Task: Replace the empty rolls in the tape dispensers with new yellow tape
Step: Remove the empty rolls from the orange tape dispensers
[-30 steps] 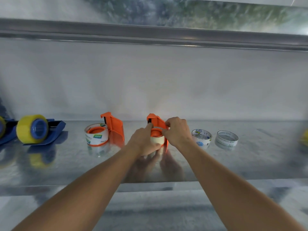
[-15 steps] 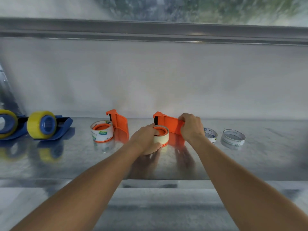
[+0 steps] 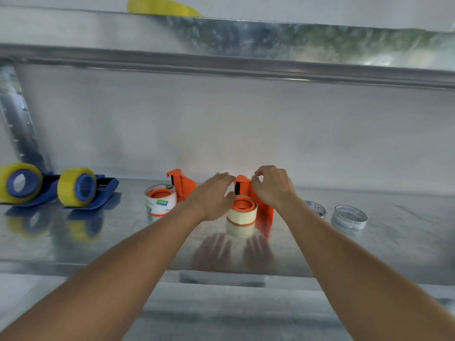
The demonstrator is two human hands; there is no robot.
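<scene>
Tape dispenser of orange plastic [image 3: 256,200], lying on its side with its hub pointing up, sits about mid-way along the shiny metal shelf [image 3: 394,242], and every place below is given from it. On its hub stands a pale cream, nearly spent tape roll [image 3: 242,215] around an orange core. The left hand [image 3: 214,196] reaches in from the left with the forearm stretched forward; its fingers [image 3: 225,177] are straight and relaxed, angled toward the dispenser's upright black-edged end, the thumb close against the roll's left side, so this grip is apart and clamps nothing. The right hand [image 3: 272,189] comes from the right, knuckles up, fingers loosely curled above the dispenser's top edge; whether they touch the plastic cannot be told, and nothing is plainly pinched.

Just left of the dispenser lies a second orange plastic dispenser [image 3: 182,185] carrying a white printed tape roll [image 3: 161,201]. Well to the left stand two blue plastic dispensers [image 3: 101,190], each loaded with a yellow tape roll [image 3: 73,187]. To the right lie two empty white cardboard tape rings [image 3: 349,216], the nearer one partly hidden by the right forearm. Above, on the upper shelf's edge, a yellow object [image 3: 160,7] shows, blurred.
</scene>
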